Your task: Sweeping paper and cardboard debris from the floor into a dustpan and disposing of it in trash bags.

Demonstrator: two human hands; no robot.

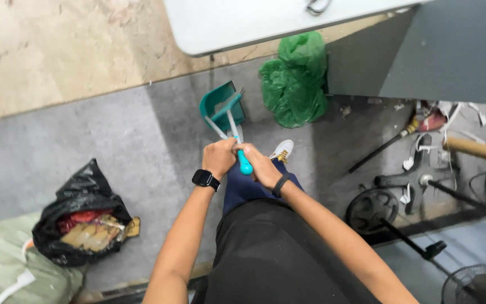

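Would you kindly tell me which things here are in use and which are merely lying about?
In use: the left hand and right hand grip the handle of the teal dustpan.

Lying about: green bag, black bag, fan parts, white table.

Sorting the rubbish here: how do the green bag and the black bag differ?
The green bag looks closed and bunched; the black bag gapes open, showing red and brownish contents. The green bag lies by the teal dustpan, ahead of the hands; the black bag sits off to the left. Both are plastic bags on the grey floor.
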